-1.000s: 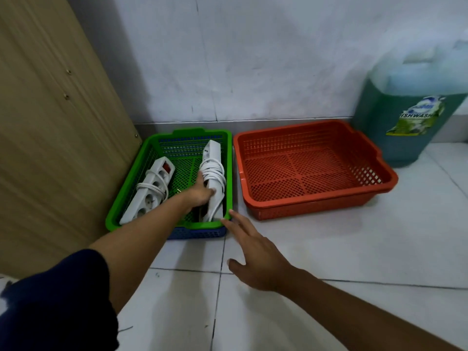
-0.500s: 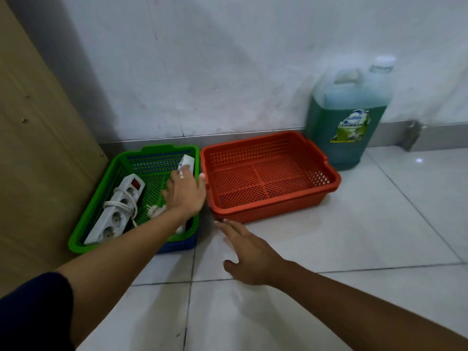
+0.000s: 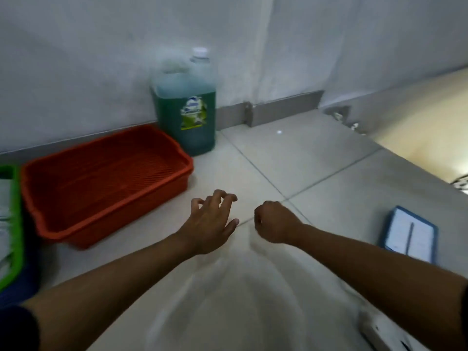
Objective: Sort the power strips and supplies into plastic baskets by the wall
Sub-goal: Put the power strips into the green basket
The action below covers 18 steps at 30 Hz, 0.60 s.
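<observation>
Between picks: left hand hovering spread, empty; right hand curling loosely, holding nothing visible. Judging next: reaching for blue-edged flat pad, dropping into empty orange plastic mesh basket.

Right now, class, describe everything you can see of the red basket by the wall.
The red basket is a shallow, rectangular tray of what looks like plastic, with slotted walls, a grid floor and a rolled rim. It sits flat on the tiled floor near the wall's baseboard, and nothing shows inside it. The green basket lies close on its left, the green liquid jug just beyond its right corner. Neither hand touches it.
</observation>
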{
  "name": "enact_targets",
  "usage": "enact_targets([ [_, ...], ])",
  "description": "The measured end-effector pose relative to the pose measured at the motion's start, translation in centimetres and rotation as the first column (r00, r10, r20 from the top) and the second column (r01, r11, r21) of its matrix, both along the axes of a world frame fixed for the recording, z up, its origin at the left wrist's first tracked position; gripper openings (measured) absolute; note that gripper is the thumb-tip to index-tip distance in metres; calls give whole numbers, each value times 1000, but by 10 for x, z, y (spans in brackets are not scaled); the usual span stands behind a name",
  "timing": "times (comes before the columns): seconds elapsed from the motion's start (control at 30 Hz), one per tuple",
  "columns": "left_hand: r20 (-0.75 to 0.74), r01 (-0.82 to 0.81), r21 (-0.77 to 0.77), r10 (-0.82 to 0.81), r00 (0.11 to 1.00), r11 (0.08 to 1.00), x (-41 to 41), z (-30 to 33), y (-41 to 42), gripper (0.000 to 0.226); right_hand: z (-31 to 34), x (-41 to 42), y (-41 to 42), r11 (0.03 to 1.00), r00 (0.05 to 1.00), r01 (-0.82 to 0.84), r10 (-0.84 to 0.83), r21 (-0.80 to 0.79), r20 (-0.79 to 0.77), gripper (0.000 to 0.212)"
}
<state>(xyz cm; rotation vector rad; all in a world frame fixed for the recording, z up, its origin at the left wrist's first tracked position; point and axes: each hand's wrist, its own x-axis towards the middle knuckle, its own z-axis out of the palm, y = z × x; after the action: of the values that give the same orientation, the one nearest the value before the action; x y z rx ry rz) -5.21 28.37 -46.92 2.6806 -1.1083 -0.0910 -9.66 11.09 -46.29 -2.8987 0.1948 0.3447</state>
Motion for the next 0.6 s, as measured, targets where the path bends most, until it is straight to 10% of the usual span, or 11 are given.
enact_targets([
  [0.3,-217,224,-14,-221,951,975,-56,-23,-101,46,-2,-113,-146,891,879,450,-453,-57,-151,54],
  [0.47,-300,285,-15,-277,913,958,-79,-41,-139,45,-10,-160,-162,889,844,448,-457,-100,-281,71],
  [0.6,-342,308,-37,-301,890,951,-93,-44,-156,42,-8,-188,-157,927,931,347,-358,-138,-64,67],
])
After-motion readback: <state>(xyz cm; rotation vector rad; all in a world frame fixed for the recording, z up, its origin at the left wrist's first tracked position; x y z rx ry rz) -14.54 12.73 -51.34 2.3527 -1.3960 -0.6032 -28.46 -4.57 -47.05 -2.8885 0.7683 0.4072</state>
